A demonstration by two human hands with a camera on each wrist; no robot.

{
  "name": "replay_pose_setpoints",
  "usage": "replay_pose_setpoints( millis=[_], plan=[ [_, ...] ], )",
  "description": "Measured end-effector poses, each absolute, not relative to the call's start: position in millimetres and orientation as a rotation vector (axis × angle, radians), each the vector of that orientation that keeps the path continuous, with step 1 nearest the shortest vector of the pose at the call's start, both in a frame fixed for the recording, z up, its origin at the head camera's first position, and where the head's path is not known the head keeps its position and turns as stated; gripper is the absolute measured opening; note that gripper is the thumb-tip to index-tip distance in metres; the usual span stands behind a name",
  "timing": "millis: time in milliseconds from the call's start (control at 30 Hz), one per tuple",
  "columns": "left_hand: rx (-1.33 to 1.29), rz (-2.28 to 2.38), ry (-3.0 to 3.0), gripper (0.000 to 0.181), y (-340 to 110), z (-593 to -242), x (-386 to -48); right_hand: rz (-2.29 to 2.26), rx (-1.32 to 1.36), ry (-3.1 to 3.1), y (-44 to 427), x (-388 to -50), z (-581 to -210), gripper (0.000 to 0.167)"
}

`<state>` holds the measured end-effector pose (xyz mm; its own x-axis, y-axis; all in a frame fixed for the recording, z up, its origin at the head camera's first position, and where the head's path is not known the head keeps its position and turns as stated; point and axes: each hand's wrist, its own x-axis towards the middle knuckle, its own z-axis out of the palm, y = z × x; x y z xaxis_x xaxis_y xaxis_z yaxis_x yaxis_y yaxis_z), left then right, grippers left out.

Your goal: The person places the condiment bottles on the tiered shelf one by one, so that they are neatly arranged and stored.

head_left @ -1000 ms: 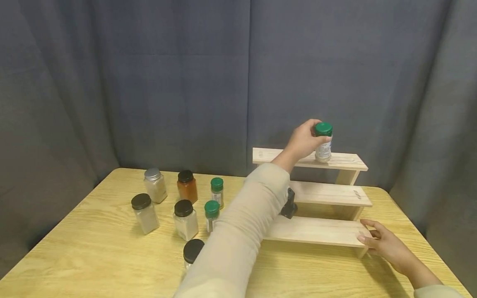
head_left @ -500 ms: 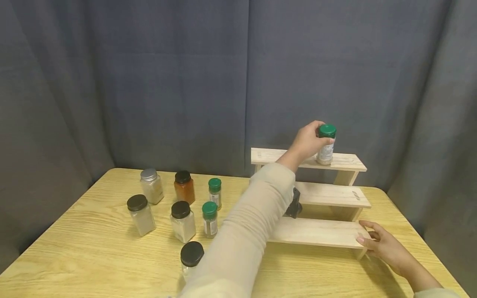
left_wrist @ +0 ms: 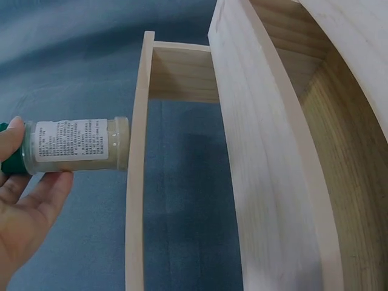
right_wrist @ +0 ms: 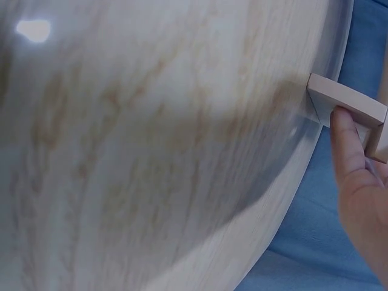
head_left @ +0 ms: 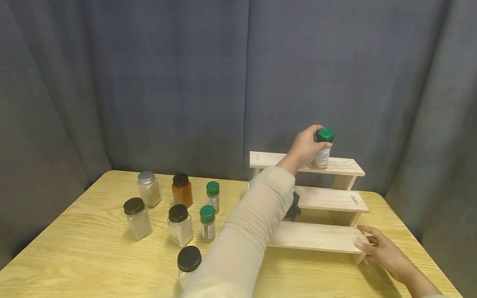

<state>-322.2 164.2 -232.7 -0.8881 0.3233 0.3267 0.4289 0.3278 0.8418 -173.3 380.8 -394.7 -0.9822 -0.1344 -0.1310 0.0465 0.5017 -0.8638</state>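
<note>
Near the right part of the top board of a three-step wooden rack (head_left: 346,166), my left hand (head_left: 303,147) grips a green-lidded jar (head_left: 322,157) by its upper part. In the left wrist view the jar (left_wrist: 76,145) has a printed label, and its base meets the edge of the top board (left_wrist: 138,182); the left hand's (left_wrist: 27,212) thumb and fingers are round the lid end. My right hand (head_left: 387,252) holds the right end of the lowest board, thumb on its front edge. The right wrist view shows the right hand (right_wrist: 364,200) with a finger against the wooden end (right_wrist: 348,100).
Left of the rack on the table (head_left: 85,248) stand two small green-lidded jars (head_left: 208,231), an orange-brown jar (head_left: 182,193), a silver-lidded jar (head_left: 150,192) and several black-lidded jars (head_left: 180,231). A black object (head_left: 293,210) is partly behind my left sleeve. Grey curtains (head_left: 167,91) hang behind.
The left hand and its jar shifted slightly right along the top board, then stayed nearly in place. The right hand keeps its hold on the lowest board. The head view has shifted a little.
</note>
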Motion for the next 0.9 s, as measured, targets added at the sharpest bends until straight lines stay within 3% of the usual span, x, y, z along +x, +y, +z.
replay_pose_setpoints(
  millis=[900],
  plan=[
    [-0.747, -1.328, -2.409, 0.059, 177, -253, -338, -1.488, -0.04, 2.578, 381, -186, -401, 0.064]
  ],
)
